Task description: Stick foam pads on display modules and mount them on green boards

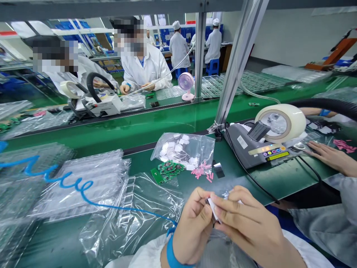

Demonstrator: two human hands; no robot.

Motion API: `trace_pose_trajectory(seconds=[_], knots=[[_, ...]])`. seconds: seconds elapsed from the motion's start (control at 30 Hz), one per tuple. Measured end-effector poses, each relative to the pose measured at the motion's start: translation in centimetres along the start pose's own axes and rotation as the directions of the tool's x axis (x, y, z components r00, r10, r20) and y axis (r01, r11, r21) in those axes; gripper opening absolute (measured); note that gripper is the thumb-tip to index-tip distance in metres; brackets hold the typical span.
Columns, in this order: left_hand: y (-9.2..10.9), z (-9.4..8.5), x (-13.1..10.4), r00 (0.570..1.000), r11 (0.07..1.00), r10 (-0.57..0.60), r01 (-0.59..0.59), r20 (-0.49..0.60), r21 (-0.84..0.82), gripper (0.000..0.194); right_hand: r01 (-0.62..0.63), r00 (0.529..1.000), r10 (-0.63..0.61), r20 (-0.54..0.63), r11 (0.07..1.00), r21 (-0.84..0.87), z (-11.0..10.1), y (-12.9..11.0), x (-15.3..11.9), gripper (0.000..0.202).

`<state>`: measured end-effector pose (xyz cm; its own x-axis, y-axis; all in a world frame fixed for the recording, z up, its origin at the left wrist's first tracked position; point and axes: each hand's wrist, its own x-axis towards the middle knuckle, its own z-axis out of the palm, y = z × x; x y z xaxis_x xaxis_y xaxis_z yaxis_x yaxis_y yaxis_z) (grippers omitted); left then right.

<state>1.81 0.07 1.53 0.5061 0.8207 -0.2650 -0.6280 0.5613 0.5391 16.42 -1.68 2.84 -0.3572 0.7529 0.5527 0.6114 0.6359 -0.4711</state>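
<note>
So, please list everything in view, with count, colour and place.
held piece: one, white and dark, lower centre
circuit boards: several, green, centre
pink strips: many, pink, beside boards
parts bag: one, clear, behind boards
tape dispensers: two, grey right, whitish upper left
fan: one, pinkish, upper centre
trays: many, clear, left
cord: one, blue, left
people: at least five, white coats, background
neighbour's hand: one, grey sleeve, right
left hand: one, blue strap, on held piece
right hand: one, white sleeve, on held piece

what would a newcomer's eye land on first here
Probably the blue coiled cord, running from the left edge to the blue wristband on the left wrist. At lower centre, the left hand and right hand hold a small white piece. The large tape roll at right and pink fan at upper centre come next.
</note>
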Motion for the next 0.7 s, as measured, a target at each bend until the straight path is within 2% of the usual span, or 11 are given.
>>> trace_pose_trajectory(seconds=[0.07,0.17,0.27,0.43,0.6,0.7], knots=[[-0.1,0.1,0.5,1.000,0.999,-0.027,0.027,-0.003,-0.029,0.015,-0.053,0.998,0.056,-0.026,0.995,0.078,-0.1,0.3,0.4,0.010],[-0.4,0.0,1.3,0.999,0.998,-0.036,0.034,-0.029,-0.057,0.014,-0.206,0.977,0.213,-0.006,0.952,0.225,0.3,0.9,0.7,0.003],[-0.7,-0.3,1.8,0.998,0.997,-0.002,-0.002,-0.059,-0.072,0.014,-0.251,0.964,0.265,-0.009,0.923,0.291,0.9,1.4,0.8,0.004],[-1.0,-0.5,1.6,0.997,0.994,0.001,-0.010,-0.079,-0.111,0.011,-0.221,0.973,0.232,0.007,0.918,0.330,1.3,1.7,0.8,0.006],[-1.0,-0.5,1.4,0.994,0.994,-0.013,0.001,-0.106,-0.111,0.012,-0.099,0.993,0.109,-0.036,0.973,0.210,1.3,1.9,0.4,0.006],[-1.2,-0.7,1.4,0.993,0.996,-0.011,0.000,-0.121,-0.090,0.015,-0.066,0.995,0.078,-0.063,0.981,0.181,1.5,2.0,0.0,0.008]])
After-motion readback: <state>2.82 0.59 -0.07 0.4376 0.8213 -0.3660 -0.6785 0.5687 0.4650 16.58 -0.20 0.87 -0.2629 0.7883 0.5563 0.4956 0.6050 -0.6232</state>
